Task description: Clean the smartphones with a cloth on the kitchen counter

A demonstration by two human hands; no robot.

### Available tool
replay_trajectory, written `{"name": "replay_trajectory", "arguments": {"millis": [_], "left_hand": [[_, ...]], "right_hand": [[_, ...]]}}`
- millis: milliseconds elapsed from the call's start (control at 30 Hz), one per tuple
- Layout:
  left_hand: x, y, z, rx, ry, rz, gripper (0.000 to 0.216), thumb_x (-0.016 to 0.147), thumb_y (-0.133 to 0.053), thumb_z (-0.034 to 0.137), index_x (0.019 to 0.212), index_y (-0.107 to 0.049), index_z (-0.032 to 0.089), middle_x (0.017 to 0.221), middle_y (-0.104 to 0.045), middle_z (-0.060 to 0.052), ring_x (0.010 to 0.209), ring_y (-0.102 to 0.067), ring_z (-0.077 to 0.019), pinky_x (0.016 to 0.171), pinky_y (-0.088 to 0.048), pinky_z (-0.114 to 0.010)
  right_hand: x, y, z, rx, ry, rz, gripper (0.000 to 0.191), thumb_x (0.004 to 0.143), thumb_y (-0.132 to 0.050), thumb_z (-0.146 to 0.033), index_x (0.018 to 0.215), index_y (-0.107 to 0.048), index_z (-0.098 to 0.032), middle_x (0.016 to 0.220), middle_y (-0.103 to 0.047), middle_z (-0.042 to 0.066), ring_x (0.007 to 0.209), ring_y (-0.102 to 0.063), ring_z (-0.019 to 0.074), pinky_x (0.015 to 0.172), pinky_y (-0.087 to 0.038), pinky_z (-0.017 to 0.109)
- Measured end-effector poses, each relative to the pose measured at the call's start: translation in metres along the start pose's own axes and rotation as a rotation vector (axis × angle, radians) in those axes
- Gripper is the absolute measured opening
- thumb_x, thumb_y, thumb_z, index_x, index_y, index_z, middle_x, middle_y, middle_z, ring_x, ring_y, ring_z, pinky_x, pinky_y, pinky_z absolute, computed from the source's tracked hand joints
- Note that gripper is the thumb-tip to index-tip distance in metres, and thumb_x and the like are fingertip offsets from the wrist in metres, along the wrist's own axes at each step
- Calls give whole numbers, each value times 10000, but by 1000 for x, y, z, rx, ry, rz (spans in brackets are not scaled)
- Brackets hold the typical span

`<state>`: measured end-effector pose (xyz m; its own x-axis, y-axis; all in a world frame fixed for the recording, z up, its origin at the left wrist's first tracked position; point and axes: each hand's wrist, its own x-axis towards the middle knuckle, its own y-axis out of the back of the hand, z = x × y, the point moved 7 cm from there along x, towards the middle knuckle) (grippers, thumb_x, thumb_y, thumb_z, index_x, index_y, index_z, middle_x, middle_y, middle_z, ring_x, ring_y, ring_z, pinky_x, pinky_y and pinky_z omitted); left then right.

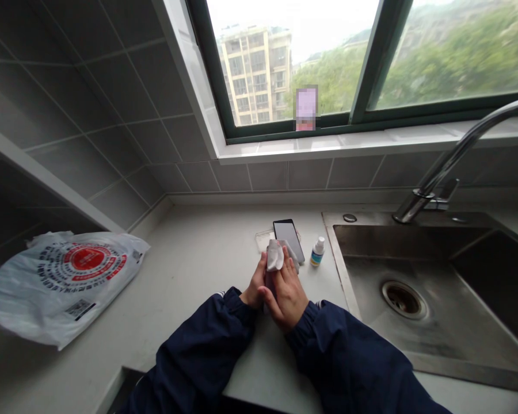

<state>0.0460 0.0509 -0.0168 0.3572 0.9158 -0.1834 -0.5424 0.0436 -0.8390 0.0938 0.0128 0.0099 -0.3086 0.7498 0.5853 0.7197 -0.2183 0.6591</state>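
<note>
A light grey cloth [275, 256] is folded between my two hands above the counter. My left hand [254, 287] is closed on it from the left side. My right hand [290, 292] presses on the cloth from the right, fingers together and pointing away from me. Whether something lies inside the folds is hidden. Just beyond my fingers a phone [287, 233] with a dark rim and pale screen rests on the counter, its near end partly covered by the cloth. A clear phone case [263, 241] is beside and partly under it. To the right stands a small white bottle [317, 253] with a blue and yellow label.
The white counter [190, 253] runs under a window. On the right is a steel sink [371, 253] with a drain [403, 299] and a chrome faucet [431, 172]. A white plastic bag [64, 282] with red and black print lies at the left.
</note>
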Motion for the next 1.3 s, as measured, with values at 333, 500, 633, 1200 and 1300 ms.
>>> {"name": "replay_trajectory", "arguments": {"millis": [333,500,633,1200,1300], "left_hand": [[0,15,22,-10,-66,220,522,888,-509,621,876,-694,133,821,-723,-98,872,-709,-257,919,-537,-406],[2,11,8,6,6,120,515,908,-482,612,989,-706,156,985,-733,-112,1036,-677,-270,1044,-452,-409],[3,5,-2,-2,36,25,504,975,-398,523,1200,-659,155,1170,-699,-118,1206,-599,-248,1144,-329,-387],[2,25,39,158,-158,248,723,892,-386,702,981,-712,63,703,-703,-124,759,-701,-266,773,-552,-376],[2,20,25,93,-86,179,602,906,-433,652,929,-713,119,769,-719,-108,838,-706,-262,856,-538,-385]], "right_hand": [[-6,-17,-13,34,90,-176,774,994,-423,-456,1574,-101,-56,1606,-211,215,1511,-85,347,1162,-311,574],[-4,-11,-6,16,41,-100,824,992,-418,-468,1578,9,-77,1631,-107,202,1510,-25,367,1161,-291,597],[-2,-4,-1,1,2,-19,800,1000,-392,-463,1581,34,-115,1648,-20,157,1510,5,373,1173,-245,611],[-10,-24,-17,84,97,-245,790,997,-406,-507,1575,-99,-65,1619,-172,203,1514,-66,341,1173,-294,559],[-9,-21,-14,77,70,-196,808,998,-384,-526,1578,-58,-68,1630,-125,196,1514,-34,351,1176,-280,568]]}}
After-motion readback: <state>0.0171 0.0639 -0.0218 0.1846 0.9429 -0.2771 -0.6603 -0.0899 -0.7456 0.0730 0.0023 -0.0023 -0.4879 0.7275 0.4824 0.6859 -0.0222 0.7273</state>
